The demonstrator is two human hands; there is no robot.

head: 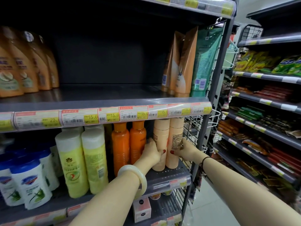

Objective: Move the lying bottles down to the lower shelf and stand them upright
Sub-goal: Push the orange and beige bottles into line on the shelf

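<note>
My left hand (152, 152) is gripping one smooth peach cylindrical bottle (160, 144). My right hand (184, 150) is clasping its twin (175, 142). Both are standing upright, touching, on the lower shelf (169, 175).

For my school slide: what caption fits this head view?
Two hands, left and right, stand two peach bottles upright on the lower shelf.

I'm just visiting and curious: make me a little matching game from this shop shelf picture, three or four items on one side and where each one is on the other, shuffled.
Items:
1. two pale peach cylindrical bottles
2. two bright orange bottles
3. green flat pouch
4. white bottles with blue caps

Places:
A. upper shelf, far right
B. lower shelf, far left
C. lower shelf, upright, held between the left hand and right hand
D. lower shelf, just left of the left hand

Pairs: 1-C, 2-D, 3-A, 4-B
</note>
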